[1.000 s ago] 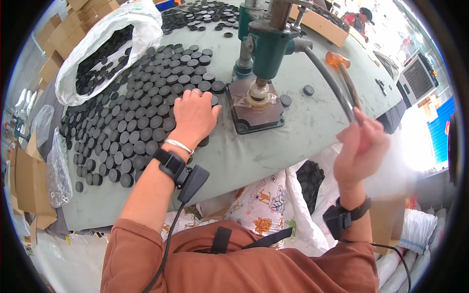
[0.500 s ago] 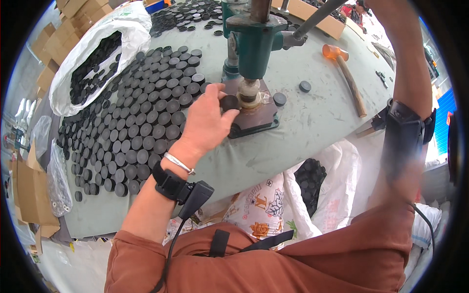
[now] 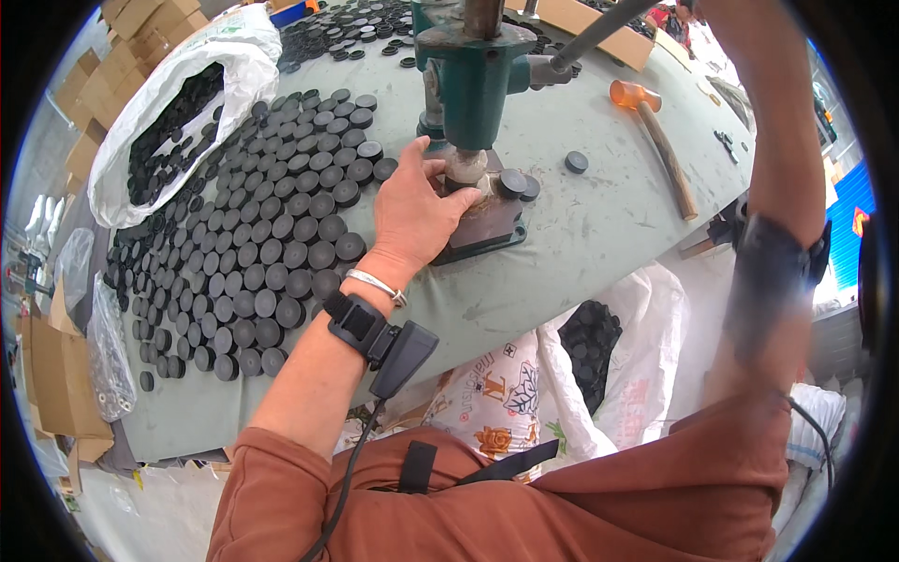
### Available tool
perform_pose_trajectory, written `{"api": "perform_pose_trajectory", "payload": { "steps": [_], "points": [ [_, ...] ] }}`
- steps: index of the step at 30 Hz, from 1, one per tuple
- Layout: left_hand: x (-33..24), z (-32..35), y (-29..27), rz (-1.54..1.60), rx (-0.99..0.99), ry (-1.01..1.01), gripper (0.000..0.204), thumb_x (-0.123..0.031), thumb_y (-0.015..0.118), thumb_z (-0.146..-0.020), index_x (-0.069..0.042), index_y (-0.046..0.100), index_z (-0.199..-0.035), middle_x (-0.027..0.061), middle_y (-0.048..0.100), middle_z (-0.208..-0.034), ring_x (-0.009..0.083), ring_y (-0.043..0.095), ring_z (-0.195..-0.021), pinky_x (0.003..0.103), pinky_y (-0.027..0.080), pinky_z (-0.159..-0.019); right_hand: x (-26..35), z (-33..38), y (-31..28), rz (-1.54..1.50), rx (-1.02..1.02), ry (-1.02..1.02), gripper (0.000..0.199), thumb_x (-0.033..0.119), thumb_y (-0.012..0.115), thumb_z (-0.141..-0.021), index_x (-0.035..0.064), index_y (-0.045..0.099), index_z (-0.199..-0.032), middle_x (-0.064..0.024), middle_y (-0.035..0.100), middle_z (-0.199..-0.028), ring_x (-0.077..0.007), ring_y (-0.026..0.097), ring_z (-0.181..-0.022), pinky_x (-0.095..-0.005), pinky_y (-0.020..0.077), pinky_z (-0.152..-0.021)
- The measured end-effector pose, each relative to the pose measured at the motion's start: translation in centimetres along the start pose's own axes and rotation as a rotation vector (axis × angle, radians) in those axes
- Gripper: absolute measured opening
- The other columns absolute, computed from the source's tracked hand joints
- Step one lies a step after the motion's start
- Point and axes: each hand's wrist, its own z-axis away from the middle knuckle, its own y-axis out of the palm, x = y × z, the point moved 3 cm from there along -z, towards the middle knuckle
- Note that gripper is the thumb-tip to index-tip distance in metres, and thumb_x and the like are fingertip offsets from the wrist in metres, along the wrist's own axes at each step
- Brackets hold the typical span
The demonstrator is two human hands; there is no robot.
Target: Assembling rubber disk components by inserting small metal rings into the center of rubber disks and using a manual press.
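My left hand (image 3: 417, 211) reaches to the green arbor press (image 3: 478, 89). Its thumb and fingers are closed round a black round cap (image 3: 455, 185), just under the whitish pressing tip (image 3: 465, 167). Fingers partly cover that cap. On the right edge of the press base (image 3: 482, 229) sits another black cap (image 3: 511, 183), overlapping in view a further cap (image 3: 531, 188) beside it. My right arm (image 3: 782, 140) is raised at the upper right, its hand beyond the picture's top edge. The press lever (image 3: 604, 36) slants up toward that side.
Many black caps (image 3: 272, 225) cover the table's left side, by an open white sack (image 3: 112, 178) of caps. An orange-headed mallet (image 3: 660, 140) and a lone cap (image 3: 576, 162) lie to the right. Below the table edge stands a white sack (image 3: 646, 347) holding black pieces.
My left hand has moved right, bringing its cap under the pressing tip. The cap that was under the tip now sits at the base's right edge. My right arm stays raised.
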Motion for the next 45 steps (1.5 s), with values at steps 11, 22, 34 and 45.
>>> {"api": "perform_pose_trajectory", "payload": {
  "steps": [11, 22, 34, 45],
  "points": [
    [-0.1, 0.5, -0.1, 0.016, -0.041, -0.013, 0.079, -0.023, 0.083, -0.067, 0.006, 0.041, -0.128, 0.0156, 0.067, -0.099, 0.0189, 0.066, -0.082, 0.029, 0.053, -0.075, -3.1, 8.6, -3.2, 0.042, -0.082, -0.184, 0.007, 0.005, 0.06, -0.088, 0.0004, 0.059, -0.093, -0.0102, 0.068, -0.081, -0.0053, 0.057, -0.058, -0.0182, 0.0465, -0.054],
    [1.0, 3.8, -4.4, -0.132, -0.086, 0.156, 0.059, -0.012, 0.077, -0.07, -0.003, 0.051, -0.123, 0.009, 0.065, -0.107, 0.0196, 0.061, -0.088, 0.031, 0.049, -0.079, -2.4, 16.6, -3.4, -0.097, -0.009, 0.275, 0.011, -0.003, 0.06, -0.082, 0.0007, 0.058, -0.092, -0.0065, 0.062, -0.076, -0.005, 0.049, -0.058, -0.019, 0.0415, -0.055],
    [1.7, 6.5, -8.0, -0.744, 0.145, 0.179, 0.033, -0.026, 0.076, -0.071, -0.005, 0.067, -0.095, 0.008, 0.057, -0.1, 0.0268, 0.056, -0.093, 0.038, 0.049, -0.077, -3.1, 20.3, -2.4, -0.19, -0.006, 0.121, 0.013, -0.006, 0.059, -0.083, -0.0027, 0.057, -0.095, -0.0113, 0.059, -0.083, -0.0098, 0.048, -0.052, -0.0225, 0.0407, -0.049],
    [0.4, 9.1, -9.3, -0.86, 0.372, 0.216, 0.037, -0.021, 0.074, -0.072, -0.009, 0.065, -0.106, 0.0074, 0.058, -0.105, 0.0244, 0.055, -0.096, 0.037, 0.042, -0.081, -2.1, 5.5, -3.0, 0.058, -0.021, -0.167, 0.015, 0.018, 0.062, -0.084, 0.0037, 0.06, -0.081, -0.0094, 0.059, -0.065, -0.0216, 0.055, -0.056, -0.0279, 0.044, -0.057]
  ]
}}
